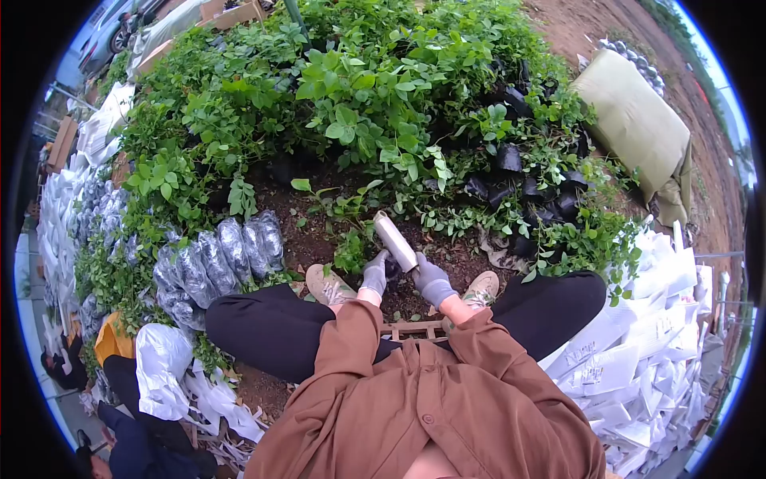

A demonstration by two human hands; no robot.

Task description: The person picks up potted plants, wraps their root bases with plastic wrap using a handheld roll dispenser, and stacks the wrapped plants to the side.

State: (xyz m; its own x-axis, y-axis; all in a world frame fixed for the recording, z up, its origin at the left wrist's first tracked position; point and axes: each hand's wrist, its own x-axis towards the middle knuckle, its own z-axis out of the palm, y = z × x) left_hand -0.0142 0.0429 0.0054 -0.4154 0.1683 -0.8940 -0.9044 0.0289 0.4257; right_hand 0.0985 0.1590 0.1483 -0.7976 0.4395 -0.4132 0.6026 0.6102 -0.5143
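Note:
My right hand (432, 279), in a grey glove, is closed on the lower end of a pale, silvery-beige tube-shaped roll (396, 242), which slants up and to the left. My left hand (374, 273), also gloved, is closed just beside the roll's lower end. Something dark shows at its fingers, but I cannot make out what it is. A small leafy green plant (349, 252) is right by my left hand. Both hands are between my knees, above dark soil (311, 231).
Leafy plants (351, 88) in black pots (509, 157) fill the ground ahead. Silvery wrapped bundles (214, 259) line the left, and white printed sleeves (622, 351) pile at the right. A green covered bale (638, 120) lies at the upper right. Another person (152, 435) is at lower left.

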